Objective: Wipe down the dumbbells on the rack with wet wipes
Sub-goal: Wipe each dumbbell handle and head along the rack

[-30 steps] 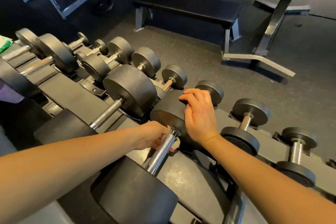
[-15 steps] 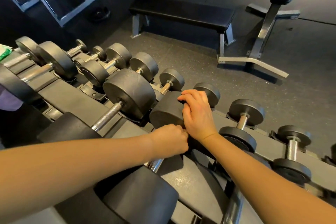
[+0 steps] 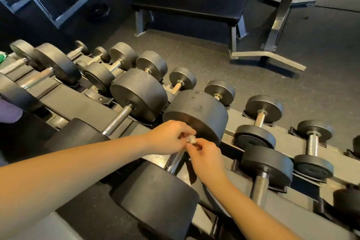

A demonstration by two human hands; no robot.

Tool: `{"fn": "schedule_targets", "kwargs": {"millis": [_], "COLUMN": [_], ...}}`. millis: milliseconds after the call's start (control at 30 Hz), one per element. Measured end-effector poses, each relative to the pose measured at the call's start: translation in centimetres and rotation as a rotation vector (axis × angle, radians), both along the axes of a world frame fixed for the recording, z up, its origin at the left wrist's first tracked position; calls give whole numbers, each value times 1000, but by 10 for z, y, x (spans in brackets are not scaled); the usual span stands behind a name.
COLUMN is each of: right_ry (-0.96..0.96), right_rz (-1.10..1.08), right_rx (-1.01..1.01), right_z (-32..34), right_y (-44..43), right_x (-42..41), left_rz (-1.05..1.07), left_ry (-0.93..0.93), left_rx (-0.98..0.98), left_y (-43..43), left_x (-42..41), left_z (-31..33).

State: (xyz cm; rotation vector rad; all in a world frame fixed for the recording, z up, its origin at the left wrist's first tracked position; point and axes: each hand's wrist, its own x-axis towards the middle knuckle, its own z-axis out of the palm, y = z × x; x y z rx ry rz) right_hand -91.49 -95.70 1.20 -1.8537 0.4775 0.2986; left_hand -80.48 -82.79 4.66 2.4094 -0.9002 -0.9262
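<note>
Hands meet over the middle of the rack (image 3: 233, 121), both on one small wadded white wet wipe (image 3: 191, 139). Left hand (image 3: 169, 137) comes in from the left, fingers curled, thumb and fingertips pinching the wad. Right hand (image 3: 206, 159) comes from lower right, fingers also curled, pinching the same wad from the other side. Wipe sits just above the handle (image 3: 173, 160) of the large dumbbell (image 3: 196, 115), close to its far head; can't tell if it touches the steel. That dumbbell has two thick matte black cylinder heads with a rubbery look, faint scuffs on the far one, and the near head (image 3: 155, 198) low in view. Handle is bright knurled metal, partly hidden by the hands. It lies across the rack's sloped grey metal rails. Neighbour dumbbell (image 3: 139, 93) on the left is the same build, its crosshatch-knurled bar fully exposed. Smaller dumbbells (image 3: 263, 109) to the right have flat round disc heads and short chrome bars. Beyond the rack: dark speckled rubber floor (image 3: 214, 60), flat weight bench (image 3: 189, 8) with black padded top on grey steel legs. Purple fabric (image 3: 9, 111) at the left edge, unidentifiable.
</note>
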Motion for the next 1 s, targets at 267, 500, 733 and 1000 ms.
{"fn": "schedule_targets", "kwargs": {"millis": [267,500,733,1000], "right_ry": [347,347,419,134], "right_rz": [-410,-167,-291,-87], "right_rx": [464,419,479,27], "right_z": [-18,-22,-17,-19], "right_y": [24,17,10,19], "right_x": [35,19,44,19], "left_rz": [312,500,231,182], "left_ry": [-143,74,-577,-131], "left_rx": [97,101,-14,30], "left_y": [11,12,10,2], "left_x": [3,17,27,54], "left_z": [-11,-8,26,30]}}
